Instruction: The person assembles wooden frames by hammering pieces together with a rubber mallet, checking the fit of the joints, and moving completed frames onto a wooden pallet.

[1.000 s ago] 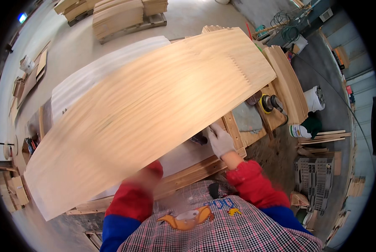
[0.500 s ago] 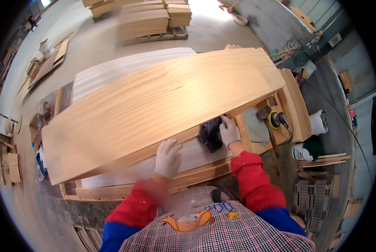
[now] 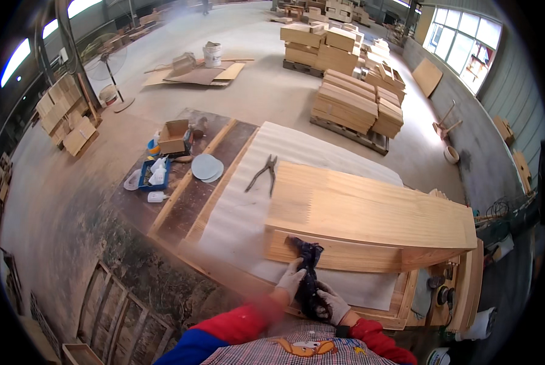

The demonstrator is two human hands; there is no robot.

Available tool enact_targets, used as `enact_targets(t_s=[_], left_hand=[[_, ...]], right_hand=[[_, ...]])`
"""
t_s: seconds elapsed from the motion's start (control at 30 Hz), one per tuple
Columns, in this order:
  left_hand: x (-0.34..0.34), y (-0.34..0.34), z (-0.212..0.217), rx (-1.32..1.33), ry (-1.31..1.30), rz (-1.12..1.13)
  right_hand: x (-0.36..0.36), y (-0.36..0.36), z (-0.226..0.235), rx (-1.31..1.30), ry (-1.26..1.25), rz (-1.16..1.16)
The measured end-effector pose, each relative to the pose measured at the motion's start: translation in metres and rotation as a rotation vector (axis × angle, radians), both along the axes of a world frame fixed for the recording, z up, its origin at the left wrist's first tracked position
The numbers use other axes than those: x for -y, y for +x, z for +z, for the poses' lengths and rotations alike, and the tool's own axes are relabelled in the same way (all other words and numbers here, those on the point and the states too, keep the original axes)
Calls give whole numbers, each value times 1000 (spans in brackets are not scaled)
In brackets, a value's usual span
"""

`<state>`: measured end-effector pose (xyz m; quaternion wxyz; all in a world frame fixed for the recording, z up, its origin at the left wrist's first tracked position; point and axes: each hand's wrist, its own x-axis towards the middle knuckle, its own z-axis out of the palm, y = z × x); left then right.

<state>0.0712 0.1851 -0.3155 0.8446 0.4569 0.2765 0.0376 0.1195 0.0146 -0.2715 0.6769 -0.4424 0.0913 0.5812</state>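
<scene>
A dark, crumpled patterned rag [image 3: 309,281] hangs between my two gloved hands in front of a pale wooden box-like piece [image 3: 370,204]. My left hand [image 3: 292,277] is closed on the rag's upper part, whose top end lies against the near side of the wood. Lower down and nearer my apron, my right hand [image 3: 333,303] grips the bunched lower part. White foam sheeting [image 3: 233,210] lies under the wooden piece. A pair of pliers [image 3: 263,174] rests on the foam beyond its left end.
Left on the bench are round grey discs [image 3: 207,167], a blue tray [image 3: 154,174] with small bottles, and a cardboard box [image 3: 174,136]. A sander [image 3: 445,296] sits at the right. Stacked boards [image 3: 345,106] stand beyond the bench; a wooden frame [image 3: 123,313] is below left.
The view has swung left, bringing pliers and tray into sight. The wooden piece sits differently, with its near side facing me. The rag, earlier on the bench, is now in both hands.
</scene>
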Motion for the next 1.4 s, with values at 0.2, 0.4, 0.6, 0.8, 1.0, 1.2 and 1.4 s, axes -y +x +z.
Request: enact_targets(t_s=[0.2, 0.4, 0.6, 0.8, 1.0, 1.2, 1.4], left_hand=[[-38, -66, 114, 108, -577, 161], [-151, -113, 49, 238, 305, 384], [-242, -104, 132, 305, 363, 853], [-324, -79, 62, -156, 1121, 558], [-229, 7, 167, 324, 612, 274], [-169, 59, 237, 538, 563, 101], [-141, 27, 253, 499, 485, -82]], right_hand=[[-37, -7, 7, -134, 123, 371], [-99, -14, 56, 148, 53, 764], [-169, -13, 77, 809, 47, 588], [-151, -14, 62, 1141, 83, 612], [-29, 9, 32, 620, -269, 414], [57, 28, 20, 380, -243, -119], [145, 46, 16, 306, -217, -477]])
